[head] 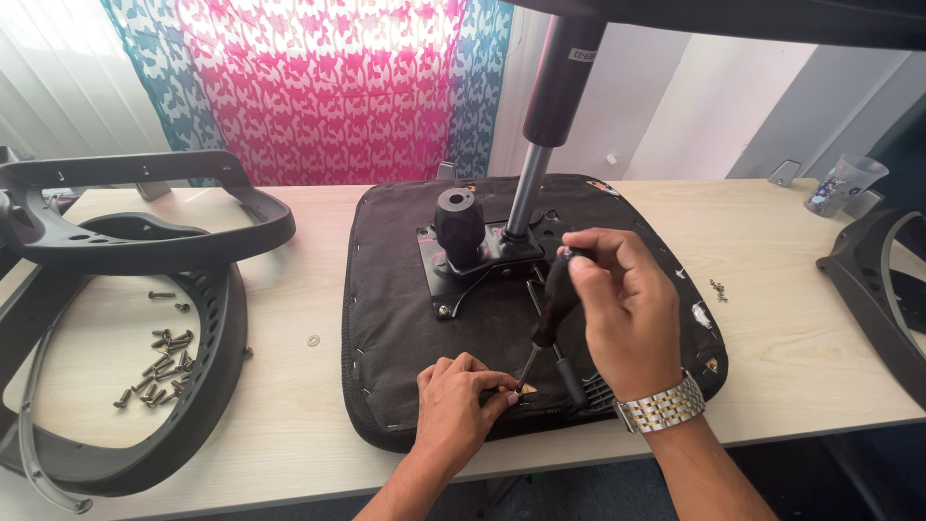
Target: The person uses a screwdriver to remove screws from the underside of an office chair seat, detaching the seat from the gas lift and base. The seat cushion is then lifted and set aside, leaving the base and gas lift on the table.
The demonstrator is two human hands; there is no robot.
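Head view, right hand [627, 309] gripping screwdriver [552, 314], left hand [453, 405] near seat base [395, 309] front edge

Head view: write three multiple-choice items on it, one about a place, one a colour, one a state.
1. Where does the pile of loose screws lie?
A. on the table, left of the seat
B. on the seat
C. in the cup

2. What colour is the screwdriver handle?
A. red
B. black
C. yellow

3. What is the left hand doing?
A. resting flat
B. lifting a screw
C. pinching at the screwdriver tip

Answers: 1 A, the screws lie inside the frame left of the seat base. 2 B, the handle in the right hand is black. 3 C, its fingers meet at the tip.
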